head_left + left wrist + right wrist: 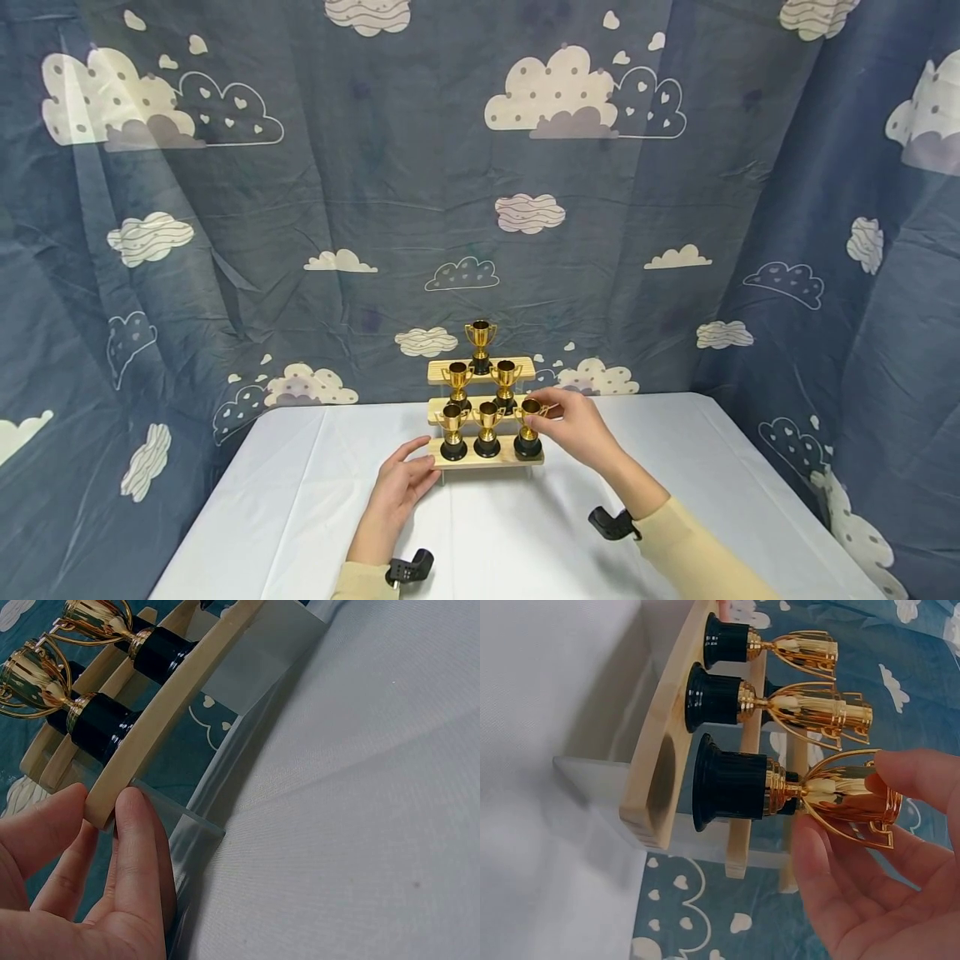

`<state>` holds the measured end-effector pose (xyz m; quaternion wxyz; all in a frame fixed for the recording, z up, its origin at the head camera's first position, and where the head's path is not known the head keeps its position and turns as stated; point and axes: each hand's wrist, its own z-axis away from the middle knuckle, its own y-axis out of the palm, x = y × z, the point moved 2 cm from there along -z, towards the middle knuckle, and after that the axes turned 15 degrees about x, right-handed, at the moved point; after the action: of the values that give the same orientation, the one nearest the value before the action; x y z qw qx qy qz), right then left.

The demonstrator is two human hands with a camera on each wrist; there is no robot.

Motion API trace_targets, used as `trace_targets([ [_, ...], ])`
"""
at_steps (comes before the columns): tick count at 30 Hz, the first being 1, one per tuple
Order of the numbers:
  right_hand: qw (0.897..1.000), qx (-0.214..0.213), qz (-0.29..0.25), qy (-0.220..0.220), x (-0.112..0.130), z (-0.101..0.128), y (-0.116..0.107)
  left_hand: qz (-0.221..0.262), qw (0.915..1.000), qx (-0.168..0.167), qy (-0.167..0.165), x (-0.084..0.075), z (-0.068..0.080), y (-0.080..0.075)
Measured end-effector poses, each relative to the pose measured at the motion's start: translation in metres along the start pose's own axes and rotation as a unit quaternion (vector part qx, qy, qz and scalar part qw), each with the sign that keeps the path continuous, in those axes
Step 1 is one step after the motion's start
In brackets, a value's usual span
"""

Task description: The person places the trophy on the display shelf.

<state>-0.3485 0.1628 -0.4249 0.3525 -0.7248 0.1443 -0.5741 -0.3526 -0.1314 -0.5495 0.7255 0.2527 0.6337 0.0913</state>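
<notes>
A three-tier wooden display stand carries small gold trophy cups with black bases. On the front tier are a left trophy and a middle trophy. My right hand pinches the right-hand trophy by its gold cup, thumb on one side and fingers on the other. Its black base hangs just above the front plank, over a shadow. At the plank's left end, my left hand grips the wood between thumb and forefinger.
Two trophies stand on the middle tier and one trophy on the top tier. Clear side supports hold the planks. A white cloth covers the table, with a blue cloud-print curtain behind.
</notes>
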Motion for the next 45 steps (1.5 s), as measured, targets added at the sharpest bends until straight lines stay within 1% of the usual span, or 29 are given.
trace_targets([
  [7, 1.000, 0.008, -0.003, 0.005, -0.004, -0.003, 0.005, -0.001, 1.0000, 0.000, 0.000, 0.000, 0.002, 0.000],
  [19, 1.000, 0.004, -0.006, 0.011, -0.008, -0.010, 0.007, -0.003, 1.0000, -0.001, -0.002, -0.002, -0.001, 0.000],
  [31, 1.000, 0.006, -0.003, 0.027, -0.013, -0.014, 0.011, 0.000, 1.0000, 0.000, 0.000, -0.001, 0.001, -0.001],
  [39, 1.000, -0.003, -0.001, 0.022, -0.013, -0.015, 0.012, -0.004, 1.0000, 0.004, 0.008, -0.002, 0.001, 0.001],
  [45, 1.000, 0.003, 0.001, 0.013, -0.014, -0.014, 0.011, -0.013, 0.9999, -0.003, 0.009, -0.002, 0.000, 0.001],
])
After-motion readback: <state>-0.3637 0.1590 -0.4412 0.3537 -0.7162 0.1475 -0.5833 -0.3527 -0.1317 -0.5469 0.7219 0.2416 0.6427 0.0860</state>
